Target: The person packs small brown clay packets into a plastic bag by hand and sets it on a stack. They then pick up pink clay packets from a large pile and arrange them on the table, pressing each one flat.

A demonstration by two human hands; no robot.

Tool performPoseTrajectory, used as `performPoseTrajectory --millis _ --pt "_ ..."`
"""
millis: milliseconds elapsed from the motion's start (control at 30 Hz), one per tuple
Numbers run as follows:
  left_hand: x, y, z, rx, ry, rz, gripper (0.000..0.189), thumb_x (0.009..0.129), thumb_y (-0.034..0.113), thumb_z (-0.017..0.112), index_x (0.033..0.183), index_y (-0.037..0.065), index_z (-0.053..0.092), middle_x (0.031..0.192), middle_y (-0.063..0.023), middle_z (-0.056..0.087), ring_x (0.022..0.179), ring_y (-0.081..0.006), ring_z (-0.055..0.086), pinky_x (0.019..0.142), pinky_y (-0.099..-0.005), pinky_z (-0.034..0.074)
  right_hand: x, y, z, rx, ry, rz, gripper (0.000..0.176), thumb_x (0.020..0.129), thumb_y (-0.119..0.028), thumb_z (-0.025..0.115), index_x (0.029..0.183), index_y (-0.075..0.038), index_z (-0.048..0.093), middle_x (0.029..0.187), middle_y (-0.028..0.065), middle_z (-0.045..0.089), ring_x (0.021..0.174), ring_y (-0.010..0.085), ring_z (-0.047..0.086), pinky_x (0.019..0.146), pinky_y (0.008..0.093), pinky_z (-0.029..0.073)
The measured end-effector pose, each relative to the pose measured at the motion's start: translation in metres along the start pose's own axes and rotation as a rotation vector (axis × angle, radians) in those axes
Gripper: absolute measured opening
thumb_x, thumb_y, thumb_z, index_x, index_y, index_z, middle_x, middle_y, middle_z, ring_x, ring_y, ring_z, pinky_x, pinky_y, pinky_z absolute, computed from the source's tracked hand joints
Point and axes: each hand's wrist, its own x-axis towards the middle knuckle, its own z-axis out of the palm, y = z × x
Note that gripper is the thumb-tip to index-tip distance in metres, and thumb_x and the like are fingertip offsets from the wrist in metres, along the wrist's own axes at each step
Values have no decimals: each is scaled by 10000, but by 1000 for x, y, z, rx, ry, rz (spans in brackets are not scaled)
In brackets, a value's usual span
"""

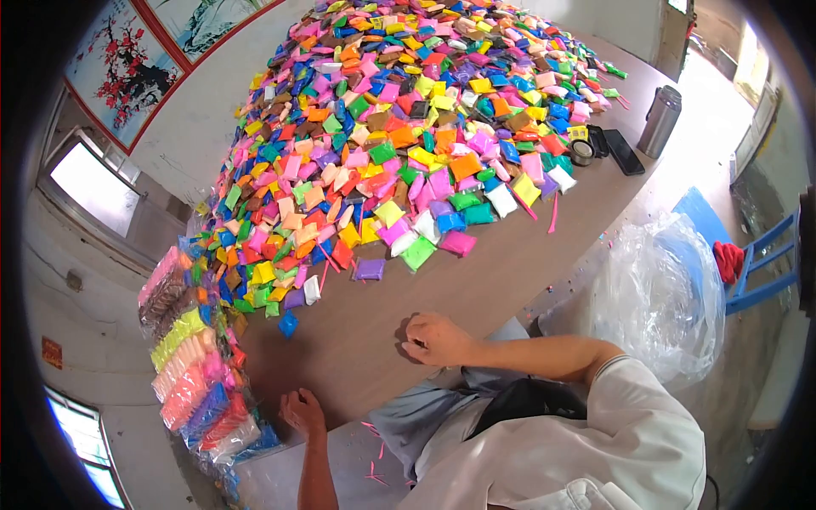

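Note:
My left hand [303, 414] is at the near left edge of the brown table [357, 327], its fingers slightly bent and apart, with nothing visible in them. Closest to it is a stack of clear bags of same-coloured packets [183, 395] along the table's left side. My right hand [438, 338] rests over the bare front part of the table, fingers curled in a loose fist, and no object shows in it. Beyond both hands spreads a large heap of small, colourful sealed packets [399, 136]. A single blue packet [288, 323] lies apart at the heap's near edge.
A steel flask [660, 121], a black phone [624, 152] and a roll of tape [581, 152] stand or lie at the table's right edge. A large clear plastic bag [654, 297] and a blue chair [769, 263] with red cloth are to the right. Pink strips [375, 474] lie below.

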Motion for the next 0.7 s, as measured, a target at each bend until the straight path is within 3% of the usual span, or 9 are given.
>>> performPoseTrajectory --millis 300,467,700 --pt "-4 -2 -3 -39 14 100 243 891 208 567 760 11 622 855 -160 589 880 -357 578 831 -487 427 -4 1 6 -111 10 -104 232 804 -183 653 685 -14 547 754 161 572 765 368 583 715 469 471" --pt "-4 -1 4 -33 145 157 233 886 190 557 757 5 618 847 -169 588 869 -369 578 823 -503 429 -3 -4 4 -171 4 -101 234 827 -203 647 716 -11 572 800 154 600 808 363 595 764 467 482" --pt "-3 -4 4 -34 81 164 242 896 185 548 746 5 610 839 -169 581 864 -375 572 821 -519 435 -3 -4 4 -191 -80 -9 217 835 -209 644 750 -13 610 836 158 617 870 349 604 794 459 492"
